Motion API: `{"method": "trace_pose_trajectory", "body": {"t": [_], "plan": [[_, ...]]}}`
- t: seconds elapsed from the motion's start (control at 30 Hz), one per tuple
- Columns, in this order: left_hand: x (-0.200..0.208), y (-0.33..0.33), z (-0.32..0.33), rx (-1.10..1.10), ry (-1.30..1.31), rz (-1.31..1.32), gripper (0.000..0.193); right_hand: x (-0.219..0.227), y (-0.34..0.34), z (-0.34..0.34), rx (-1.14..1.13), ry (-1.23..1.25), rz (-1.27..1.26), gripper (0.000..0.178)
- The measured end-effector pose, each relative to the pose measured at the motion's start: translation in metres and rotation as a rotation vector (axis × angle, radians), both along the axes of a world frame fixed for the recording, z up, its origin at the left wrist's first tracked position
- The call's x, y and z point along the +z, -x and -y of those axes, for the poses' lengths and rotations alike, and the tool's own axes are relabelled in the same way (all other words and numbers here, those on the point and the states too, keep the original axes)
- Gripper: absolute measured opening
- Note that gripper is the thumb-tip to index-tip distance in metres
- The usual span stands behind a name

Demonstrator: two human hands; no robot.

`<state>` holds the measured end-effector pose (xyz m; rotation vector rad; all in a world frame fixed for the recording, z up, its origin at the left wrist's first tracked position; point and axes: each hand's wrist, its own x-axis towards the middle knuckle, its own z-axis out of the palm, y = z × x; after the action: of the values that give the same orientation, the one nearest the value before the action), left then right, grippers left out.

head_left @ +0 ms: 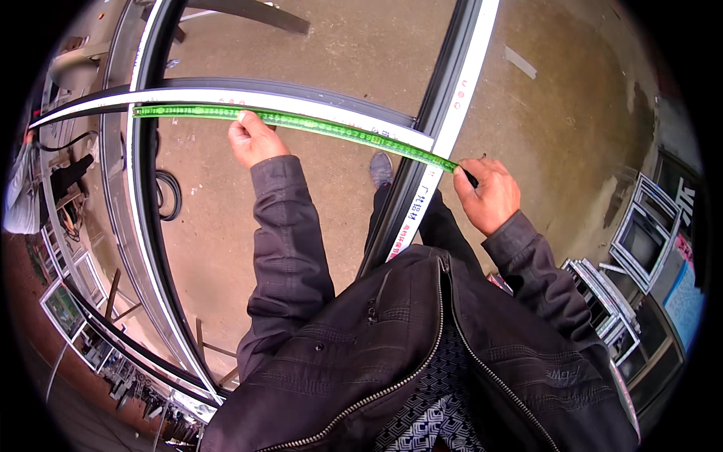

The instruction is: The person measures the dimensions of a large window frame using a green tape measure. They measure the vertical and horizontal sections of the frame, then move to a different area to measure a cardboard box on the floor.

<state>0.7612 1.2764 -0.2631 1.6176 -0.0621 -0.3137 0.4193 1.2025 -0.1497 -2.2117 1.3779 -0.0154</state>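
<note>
A green measuring tape (316, 124) stretches along a white-taped dark crossbar (226, 96) of a large window frame. My left hand (252, 139) pinches the tape against the crossbar about a third of the way along. My right hand (488, 192) holds the tape's near end, with a dark object in its fingers, just right of the frame's right rail (440, 128). The tape's far end reaches the left rail (147, 113). Both sleeves are dark grey.
The frame lies above a brown concrete floor (354, 53). A black coiled cable (169, 196) lies below the frame on the left. Finished window frames (640, 241) lean at the right. More frames and racks (71, 301) stand at lower left. Another person (22, 196) stands at far left.
</note>
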Motion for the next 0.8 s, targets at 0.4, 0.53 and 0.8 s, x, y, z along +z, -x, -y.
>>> {"method": "trace_pose_trajectory", "body": {"t": [0.4, 0.53, 0.8], "plan": [[0.006, -0.004, -0.005, -0.144, -0.015, -0.084, 0.04, -0.002, 0.003, -0.01, -0.021, 0.074, -0.015, 0.016], [0.016, 0.008, -0.009, -0.227, -0.063, -0.081, 0.052, 0.0, 0.002, -0.012, -0.041, 0.054, -0.018, 0.014], [0.016, 0.072, -0.043, -0.521, -0.093, -0.149, 0.068, -0.003, 0.002, -0.015, -0.018, 0.103, -0.029, 0.015]]}}
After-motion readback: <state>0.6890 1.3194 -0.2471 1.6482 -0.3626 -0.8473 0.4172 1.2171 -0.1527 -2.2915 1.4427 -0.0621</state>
